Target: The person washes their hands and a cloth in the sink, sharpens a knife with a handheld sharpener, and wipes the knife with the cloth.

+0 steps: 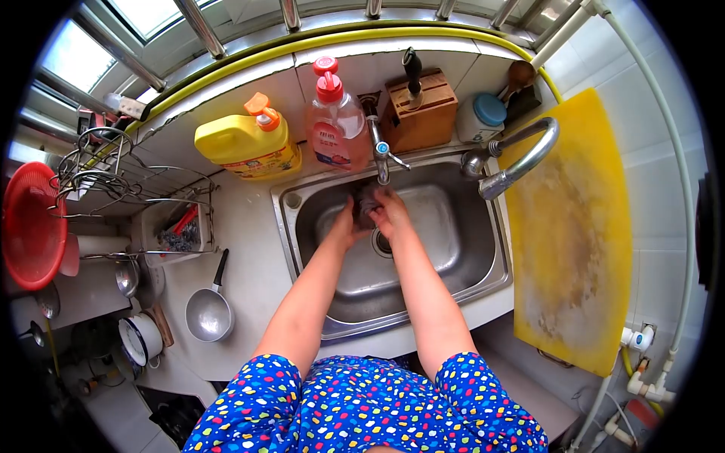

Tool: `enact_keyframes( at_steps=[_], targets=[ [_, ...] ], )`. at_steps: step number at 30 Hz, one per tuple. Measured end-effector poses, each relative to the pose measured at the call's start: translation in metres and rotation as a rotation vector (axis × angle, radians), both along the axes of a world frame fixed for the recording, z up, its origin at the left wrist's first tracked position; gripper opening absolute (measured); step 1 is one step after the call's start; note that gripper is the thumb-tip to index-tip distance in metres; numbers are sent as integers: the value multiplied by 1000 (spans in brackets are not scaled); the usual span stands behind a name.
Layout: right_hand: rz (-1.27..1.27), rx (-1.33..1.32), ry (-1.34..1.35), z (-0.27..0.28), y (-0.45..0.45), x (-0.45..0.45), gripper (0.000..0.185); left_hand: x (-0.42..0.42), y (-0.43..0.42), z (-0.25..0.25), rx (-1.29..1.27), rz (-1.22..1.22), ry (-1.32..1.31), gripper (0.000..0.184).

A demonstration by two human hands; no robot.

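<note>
Both hands are inside the steel sink [449, 260], below the small tap [382, 155]. My left hand [348, 224] is closed at the left side of a dark, shiny thing [366, 205], its fingers partly hidden. On the right side of that thing, my right hand [390, 214] has its fingers curled against it. Its kind is too blurred and covered by the hands to make out. Just under the hands lies the sink's drain [382, 241]. Whether water runs from the tap is hard to tell.
Behind the sink stand a yellow jug [245, 147], a pump bottle [338, 128] and a wooden knife block [419, 113]. A curved faucet [529, 155] arches at the right, by a yellow cutting board [570, 241]. A small pan [209, 315] sits on the left counter.
</note>
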State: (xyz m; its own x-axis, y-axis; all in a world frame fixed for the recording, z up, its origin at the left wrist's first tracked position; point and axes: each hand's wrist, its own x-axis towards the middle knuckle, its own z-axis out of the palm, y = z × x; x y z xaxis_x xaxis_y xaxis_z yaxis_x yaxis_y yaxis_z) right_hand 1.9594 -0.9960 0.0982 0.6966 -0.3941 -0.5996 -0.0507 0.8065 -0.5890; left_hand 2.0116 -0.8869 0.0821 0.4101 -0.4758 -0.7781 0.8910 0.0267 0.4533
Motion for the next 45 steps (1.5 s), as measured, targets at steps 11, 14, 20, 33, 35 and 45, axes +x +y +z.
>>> enact_keyframes(
  at_steps=[11, 14, 20, 33, 35, 45],
  targets=[
    [-46, -158, 274, -22, -12, -62, 42, 19, -53, -50, -134, 233, 267, 21],
    [0, -37, 303, -21, -9, -61, 47, 9, -59, -42, -273, 238, 275, 18],
    [-121, 293, 99, -20, 1, -45, 60, -38, -47, 11, -16, 223, -147, 23],
    [-179, 135, -96, 1, 75, -71, 41, -76, 5, -91, 531, -630, -1296, 39],
    [-94, 84, 13, -36, 49, -85, 30, -117, -5, -131, 525, -487, -1664, 44],
    [-281, -128, -88, 15, 84, -89, 48, -83, -1, 15, -208, -248, -202, 50]
  ],
)
